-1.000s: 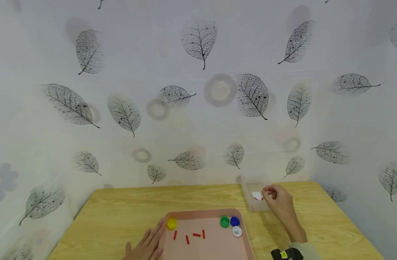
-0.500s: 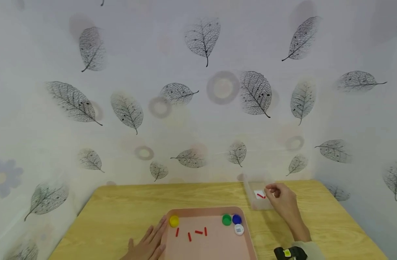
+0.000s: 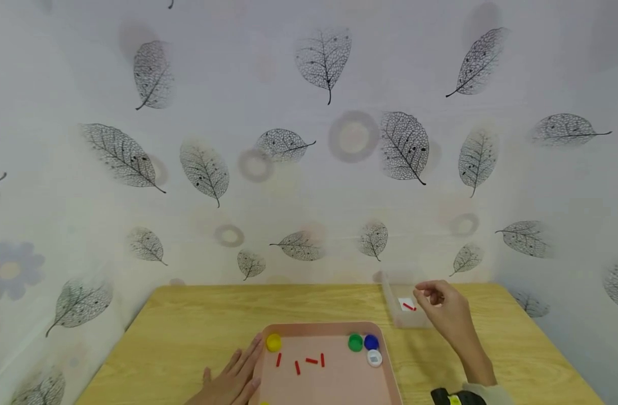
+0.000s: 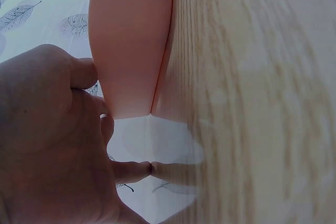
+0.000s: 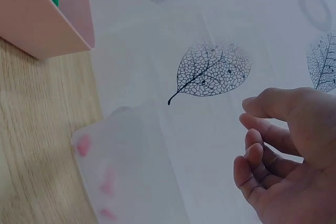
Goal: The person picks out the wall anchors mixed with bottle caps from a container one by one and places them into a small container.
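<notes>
Left hand [image 3: 231, 381]: you are resting straight fingers against the pink tray [image 3: 321, 329], bottom centre.
Right hand [image 3: 452, 316]: you are holding its fingers curled near the translucent box [image 3: 409, 321], lower right, thumb and fingertip nearly together.
Red sticks [image 3: 311, 360]: four are lying in the tray.

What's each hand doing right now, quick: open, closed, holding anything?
Left hand: open, touching the tray, not gripping it.
Right hand: closed, fingers curled by the box, nothing visible in its grip.
</notes>
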